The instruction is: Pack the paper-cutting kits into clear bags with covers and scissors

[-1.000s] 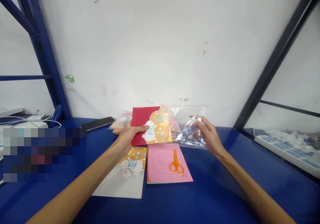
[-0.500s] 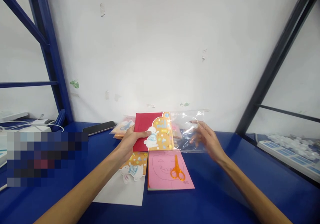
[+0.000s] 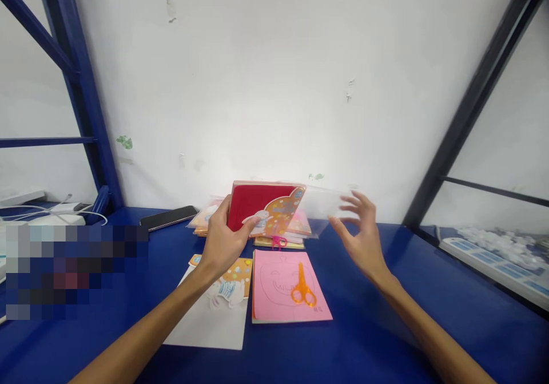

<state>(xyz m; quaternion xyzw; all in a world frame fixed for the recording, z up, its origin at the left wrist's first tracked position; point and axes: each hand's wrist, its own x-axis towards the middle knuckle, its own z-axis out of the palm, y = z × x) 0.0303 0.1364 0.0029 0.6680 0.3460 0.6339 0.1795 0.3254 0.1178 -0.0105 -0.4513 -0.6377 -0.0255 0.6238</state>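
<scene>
My left hand (image 3: 225, 238) grips a pack of red paper (image 3: 253, 204) with an orange rabbit card (image 3: 283, 208), thumb across the front. Its clear plastic bag (image 3: 323, 204) stretches out to the right, somewhat blurred. At the bag's far end my right hand (image 3: 364, 241) has its fingers spread; whether a fingertip touches the plastic I cannot tell. Below lie orange scissors (image 3: 303, 292) on a stack of pink paper (image 3: 274, 312) bearing a drawn pumpkin face. Left of that, a second rabbit card (image 3: 234, 289) rests on a white sheet (image 3: 206, 332).
Behind the held pack, bagged paper packs (image 3: 201, 225) and pink scissors (image 3: 279, 242) lie near the wall. A black phone (image 3: 167, 218) sits back left, close to white cables (image 3: 81, 212). At the right edge are a long white strip (image 3: 489, 266) and white bits (image 3: 501, 246).
The pack has tilted back and risen slightly in my left hand. My right hand's fingers have spread apart at the bag's end, and the pink scissors behind have come into view.
</scene>
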